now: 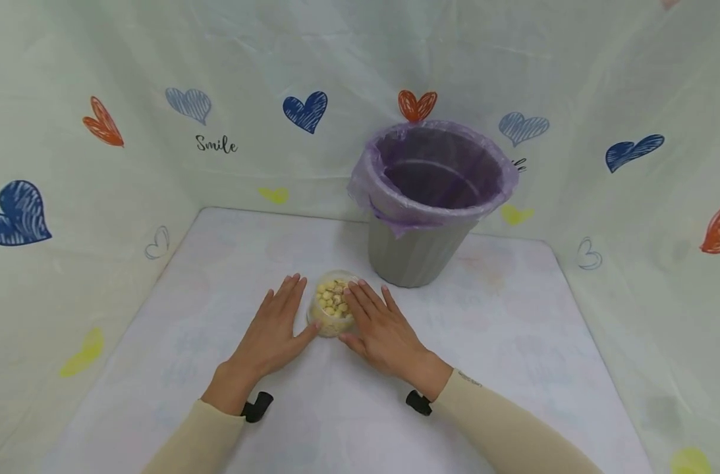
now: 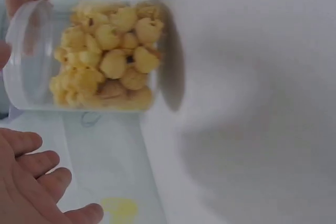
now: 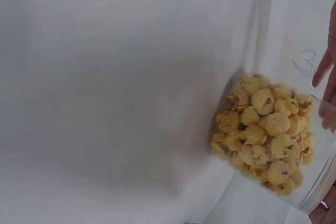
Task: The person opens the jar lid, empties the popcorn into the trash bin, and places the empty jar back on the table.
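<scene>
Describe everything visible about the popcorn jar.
The jar is clear, cylindrical, rigid-looking plastic or glass, with a rimmed top; whether it is lidded is unclear. Yellow-brown popcorn fills most of it, leaving space above. It stands upright on the white table, nearer the wearer than the grey bin, between the left hand and right hand. Contact with the hands can't be confirmed.

Clear jar upright on tbl, partly full w/ yellow popcorn.

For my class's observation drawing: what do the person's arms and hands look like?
Beige sleeves reach the wrists, the right one with small dark lettering. A black piece shows at each wrist. The left hand and right hand are ungloved.
</scene>
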Available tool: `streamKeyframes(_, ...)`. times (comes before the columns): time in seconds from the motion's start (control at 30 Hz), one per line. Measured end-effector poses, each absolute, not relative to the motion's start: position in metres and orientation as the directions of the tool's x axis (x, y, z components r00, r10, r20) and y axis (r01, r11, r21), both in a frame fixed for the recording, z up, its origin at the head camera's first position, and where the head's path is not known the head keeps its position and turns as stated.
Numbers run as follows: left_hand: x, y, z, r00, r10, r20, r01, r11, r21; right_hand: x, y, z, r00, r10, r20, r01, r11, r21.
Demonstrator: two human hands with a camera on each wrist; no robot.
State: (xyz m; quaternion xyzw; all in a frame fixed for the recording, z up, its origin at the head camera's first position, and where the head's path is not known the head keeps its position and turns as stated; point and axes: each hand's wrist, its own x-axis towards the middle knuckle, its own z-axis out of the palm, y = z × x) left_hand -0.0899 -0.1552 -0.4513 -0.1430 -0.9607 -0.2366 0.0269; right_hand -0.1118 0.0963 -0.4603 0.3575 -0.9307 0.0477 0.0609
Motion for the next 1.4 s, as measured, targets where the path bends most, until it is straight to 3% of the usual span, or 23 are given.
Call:
streamKeyframes(0.23,-0.102,-0.142,-0.471,-0.929,0.358,0.089,0.359,0.825,0.437,-0.101,0.115,-0.464,-0.722,-0.642,0.258,-0.675,0.736,-0.056)
streamKeyframes(0.47,-0.114,-0.114,-0.484,-0.904,0.365,0.221,0.426,0.804,0.416,-0.096,0.126,-0.476,-0.66,-0.585,0.472,-0.695,0.713,-0.089)
streamKeyframes(0.6,-0.121,-0.098,-0.488,-0.881,0.374,0.289,0.458,0.825,0.331,-0.096,0.134,-0.481,-0.641,-0.543,0.542,-0.685,0.723,-0.085)
streamKeyframes(0.9,-0.12,-0.086,-0.477,-0.838,0.424,0.344,0.492,0.86,0.137,-0.108,0.151,-0.465,-0.716,-0.523,0.462,-0.603,0.797,-0.033)
streamKeyframes(1.2,-0.108,-0.095,-0.466,-0.841,0.471,0.265,0.517,0.845,0.139,-0.119,0.147,-0.461,-0.735,-0.619,0.277,-0.656,0.753,-0.059)
streamKeyframes(1.4,-0.105,-0.094,-0.463,-0.836,0.492,0.244,0.527,0.843,0.109,-0.12,0.143,-0.465,-0.728,-0.64,0.245,-0.669,0.741,-0.056)
